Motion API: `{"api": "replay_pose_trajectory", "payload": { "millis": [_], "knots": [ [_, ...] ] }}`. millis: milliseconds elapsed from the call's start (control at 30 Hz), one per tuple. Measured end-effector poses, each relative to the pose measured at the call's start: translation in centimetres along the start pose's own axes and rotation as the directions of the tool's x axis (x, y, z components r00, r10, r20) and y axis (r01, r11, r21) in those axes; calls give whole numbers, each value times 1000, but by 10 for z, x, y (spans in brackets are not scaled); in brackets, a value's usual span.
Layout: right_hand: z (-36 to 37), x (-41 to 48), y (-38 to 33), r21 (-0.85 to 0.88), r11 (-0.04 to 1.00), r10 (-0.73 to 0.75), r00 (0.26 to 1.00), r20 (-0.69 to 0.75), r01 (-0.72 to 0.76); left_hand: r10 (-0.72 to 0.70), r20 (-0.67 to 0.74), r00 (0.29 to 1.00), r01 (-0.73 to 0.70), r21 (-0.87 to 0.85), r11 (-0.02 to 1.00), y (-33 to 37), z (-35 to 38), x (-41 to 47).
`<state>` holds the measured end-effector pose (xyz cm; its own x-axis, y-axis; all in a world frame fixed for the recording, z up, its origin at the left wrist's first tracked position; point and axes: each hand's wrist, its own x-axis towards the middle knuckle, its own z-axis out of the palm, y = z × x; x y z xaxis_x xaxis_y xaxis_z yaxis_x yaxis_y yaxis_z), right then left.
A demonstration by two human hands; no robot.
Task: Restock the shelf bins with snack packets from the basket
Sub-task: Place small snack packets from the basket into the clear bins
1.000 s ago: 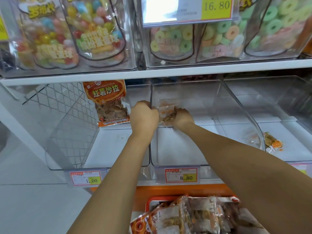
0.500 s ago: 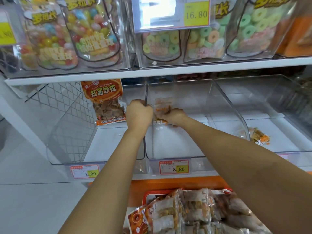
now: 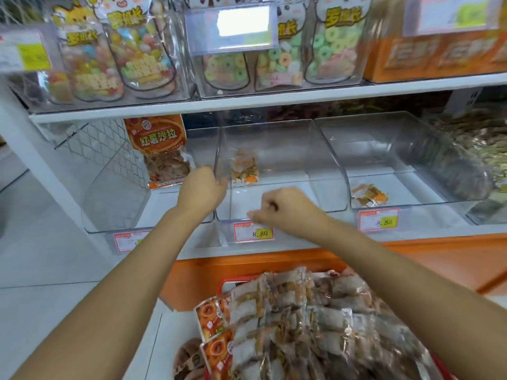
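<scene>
While the left hand (image 3: 201,189) grips the wall of the middle bin (image 3: 327,171), the clenched, empty right hand (image 3: 286,211) lies at 5 o'clock from the snack packet (image 3: 245,169).

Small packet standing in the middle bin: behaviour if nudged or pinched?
The snack packet stands upright in the middle bin, so a nudge probably tips it. Clear film looks floppy, maybe slippery. Small, loose pieces inside: likely light.
</scene>
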<state>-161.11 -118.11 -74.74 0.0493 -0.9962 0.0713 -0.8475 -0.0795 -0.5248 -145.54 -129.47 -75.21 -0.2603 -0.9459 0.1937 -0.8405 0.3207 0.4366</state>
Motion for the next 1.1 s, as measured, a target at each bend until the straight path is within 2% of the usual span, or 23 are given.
{"api": "replay_pose_trajectory", "payload": {
  "millis": [67, 133, 267, 333, 433, 533, 600, 667, 700, 767, 833, 867, 900, 933, 1033, 1100],
  "knots": [
    [29, -28, -8, -74, 994, -65, 983, 174, 79, 24, 39, 999, -22, -39, 999, -5, -1, -21],
    [63, -44, -8, -189, 973, -67, 944, 323, 134, 32, 80, 996, -26, -76, 997, -12, -4, -45],
    [126, -48, 13, -219, 971, 17, 876, 482, 101, 110, 147, 983, -104, -49, 993, -24, -9, -82],
    [151, -49, 22, -242, 965, 35, 862, 506, 103, 122, 172, 977, -127, 18, 992, -28, -10, -93],
    [173, -56, 27, -296, 951, 50, 897, 439, 91, 125, 194, 973, -153, 134, 979, -30, -8, -105],
    [170, -67, 26, -284, 956, 34, 928, 371, 78, 126, 221, 967, -165, 167, 972, -29, -10, -113],
    [159, -74, 30, -186, 980, -9, 942, 335, 76, 116, 243, 963, -162, 180, 970, -26, -13, -117],
    [144, -83, 39, 92, 995, 8, 959, 284, -35, 105, 254, 961, -156, 190, 969, -22, -16, -119],
    [136, -89, 44, 268, 956, 49, 964, 261, -122, 84, 256, 963, -132, 179, 975, -20, -17, -121],
    [120, -97, 52, 541, 804, 144, 964, 224, -246, 70, 261, 963, -107, 130, 986, -11, -22, -126],
    [108, -105, 56, 741, 591, 209, 948, 241, -319, 123, 270, 955, -144, 59, 988, 3, -25, -135],
    [102, -107, 53, 810, 481, 231, 939, 254, -337, 147, 272, 951, -156, 14, 988, 11, -25, -140],
    [95, -110, 49, 842, 415, 254, 932, 258, -346, 147, 273, 951, -147, -22, 989, 19, -25, -145],
    [89, -111, 44, 854, 391, 271, 929, 251, -344, 128, 276, 953, -120, -45, 992, 24, -25, -148],
    [71, -111, 29, 820, 514, 314, 945, 94, -252, 46, 293, 955, -26, -74, 997, 29, -19, -147],
    [59, -107, 17, 805, 568, 338, 940, -38, -171, 19, 257, 966, 44, -239, 970, 30, -16, -146]
  ]
}}
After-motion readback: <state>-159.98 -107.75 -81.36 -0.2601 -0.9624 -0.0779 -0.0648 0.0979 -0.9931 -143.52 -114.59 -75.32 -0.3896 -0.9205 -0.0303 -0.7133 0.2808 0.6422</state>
